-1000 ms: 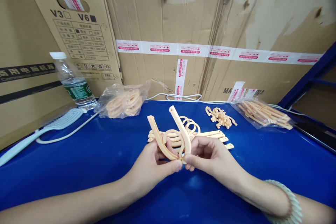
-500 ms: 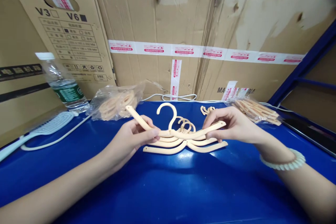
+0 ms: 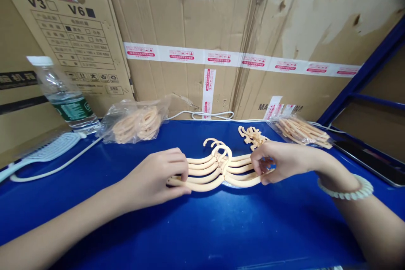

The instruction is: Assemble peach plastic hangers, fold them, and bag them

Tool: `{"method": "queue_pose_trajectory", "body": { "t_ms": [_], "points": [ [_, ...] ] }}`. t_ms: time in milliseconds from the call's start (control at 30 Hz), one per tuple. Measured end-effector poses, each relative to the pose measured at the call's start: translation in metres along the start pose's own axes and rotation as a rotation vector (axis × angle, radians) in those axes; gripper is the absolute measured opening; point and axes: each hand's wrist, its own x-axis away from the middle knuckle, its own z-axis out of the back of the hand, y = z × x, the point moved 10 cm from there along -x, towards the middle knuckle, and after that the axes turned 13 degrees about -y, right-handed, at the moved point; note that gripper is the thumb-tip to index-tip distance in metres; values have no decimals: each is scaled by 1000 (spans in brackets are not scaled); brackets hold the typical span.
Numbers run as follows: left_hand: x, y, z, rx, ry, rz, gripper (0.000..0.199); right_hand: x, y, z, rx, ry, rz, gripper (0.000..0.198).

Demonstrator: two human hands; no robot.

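Several cream-coloured clothes hangers lie in a row, one behind another, with their hooks bunched at the centre; the front clothes hanger [image 3: 205, 187] is nearest me. My left hand [image 3: 163, 175] is closed around the left end of the front hanger, thumb in front and fingers behind. At the other end, my right hand [image 3: 280, 161] pinches the right arm of that hanger between thumb and fingers. The right fingers partly cover the ends of the hangers behind. Just beyond the right hand lies a pile of small tan hook-shaped pieces [image 3: 251, 136].
On the blue table [image 3: 202, 232] lie a clear bag of curved tan pieces [image 3: 136, 124] and a bag of tan rods [image 3: 302, 130]. A water bottle [image 3: 68, 103], a pale hairbrush [image 3: 52, 147] and a dark phone [image 3: 367, 162] flank them. Cardboard [image 3: 177, 88] stands behind.
The hanger held up in both hands has come down to the row, its hook now level with the others. The view has turned slightly; the pile of small pieces shows more.
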Motion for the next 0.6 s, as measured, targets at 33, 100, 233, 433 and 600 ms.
{"method": "queue_pose_trajectory", "body": {
  "t_ms": [33, 100, 233, 433, 600],
  "points": [
    [0, 6, -4, -53, -15, -26, 18, -1, 1, -1, 6, -11, -10, 9],
    [1, 12, -8, -131, -26, -49, 17, -3, 3, -4, 22, -25, -35, 8],
    [2, 17, -13, -197, -30, -51, 11, -6, 7, -7, 76, -14, -98, 8],
    [2, 29, -18, -155, 51, 49, 1, 4, -5, -4, 213, 123, -163, 15],
    [7, 33, -41, -283, 72, 162, 56, 5, -30, -9, 302, 299, -181, 54]
  ]
}}
